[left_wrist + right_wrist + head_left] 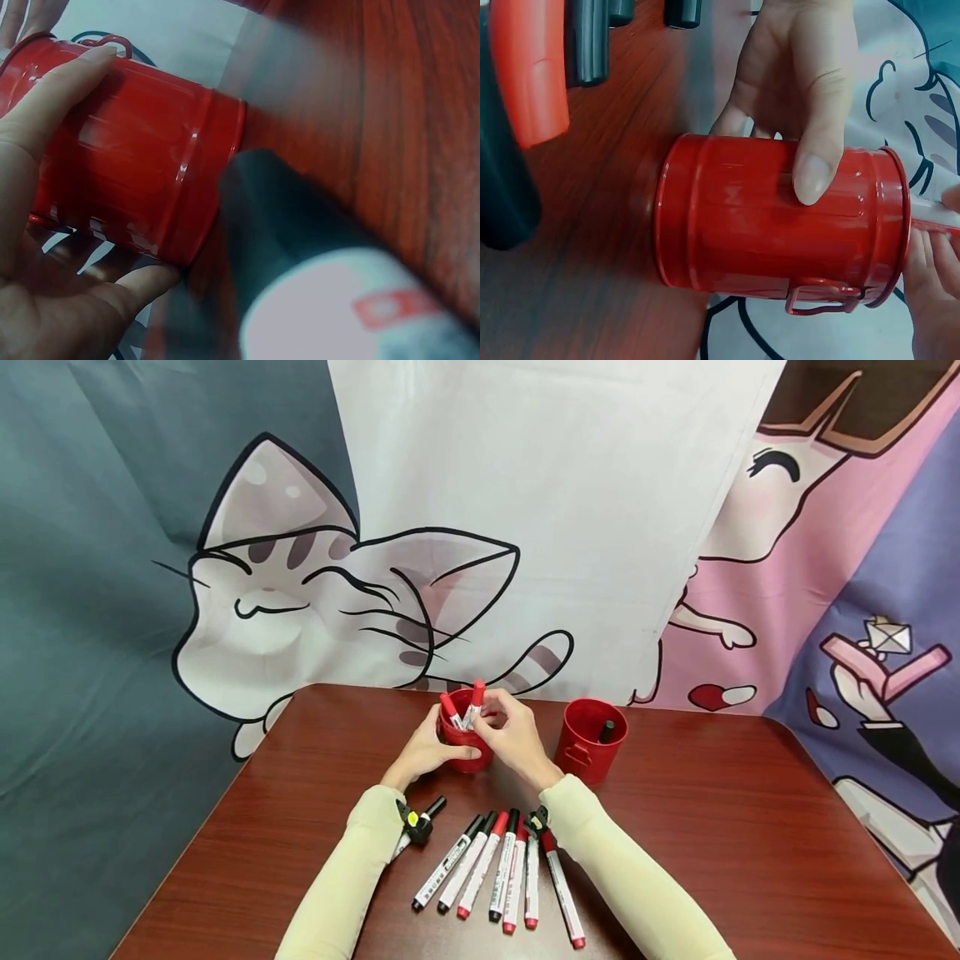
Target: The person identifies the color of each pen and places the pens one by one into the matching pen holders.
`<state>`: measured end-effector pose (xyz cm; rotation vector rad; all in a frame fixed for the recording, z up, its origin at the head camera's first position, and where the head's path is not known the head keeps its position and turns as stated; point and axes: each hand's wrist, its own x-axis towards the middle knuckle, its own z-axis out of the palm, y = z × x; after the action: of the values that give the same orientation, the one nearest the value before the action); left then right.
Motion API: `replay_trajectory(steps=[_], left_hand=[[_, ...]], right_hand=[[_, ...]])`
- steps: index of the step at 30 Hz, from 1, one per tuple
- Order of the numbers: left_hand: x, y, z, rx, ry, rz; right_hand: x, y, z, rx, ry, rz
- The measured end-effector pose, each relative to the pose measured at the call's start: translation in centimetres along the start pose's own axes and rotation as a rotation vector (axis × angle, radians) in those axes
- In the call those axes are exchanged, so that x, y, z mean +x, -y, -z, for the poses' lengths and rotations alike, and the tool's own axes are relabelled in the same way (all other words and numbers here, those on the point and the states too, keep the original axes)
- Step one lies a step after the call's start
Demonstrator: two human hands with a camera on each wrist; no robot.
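Standing at the back of the table is a small red metal bucket. My left hand grips its side, the thumb laid across the wall in the right wrist view. At the mouth, my right hand pinches a red-capped whiteboard marker, whose lower part is hidden inside. Another red-capped marker leans in the same bucket. To the right, a second red bucket contains a black-capped marker.
Several red- and black-capped markers lie side by side in front of the buckets, between the forearms. One black-capped marker lies partly under the left wrist. A printed cat curtain hangs behind the wooden table.
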<state>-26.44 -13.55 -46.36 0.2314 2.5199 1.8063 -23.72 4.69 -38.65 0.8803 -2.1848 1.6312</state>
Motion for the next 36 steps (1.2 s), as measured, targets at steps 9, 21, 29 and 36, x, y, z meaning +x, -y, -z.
replay_trajectory(steps=[9, 21, 29, 36], left_hand=[[0.0, 0.2, -0.1, 0.004, 0.005, -0.014], [0.0, 0.3, 0.0, 0.018, 0.001, -0.011], [0.0, 0.6, -0.1, 0.022, -0.008, -0.006], [0.0, 0.5, -0.1, 0.011, -0.014, 0.007]], right_hand=[[0.2, -2.7, 0.0, -0.058, 0.092, -0.095], [0.0, -2.5, 0.1, -0.040, 0.095, -0.082], [-1.3, -0.1, 1.3, -0.028, 0.082, -0.077], [-2.7, -0.6, 2.2, -0.061, 0.068, -0.084]])
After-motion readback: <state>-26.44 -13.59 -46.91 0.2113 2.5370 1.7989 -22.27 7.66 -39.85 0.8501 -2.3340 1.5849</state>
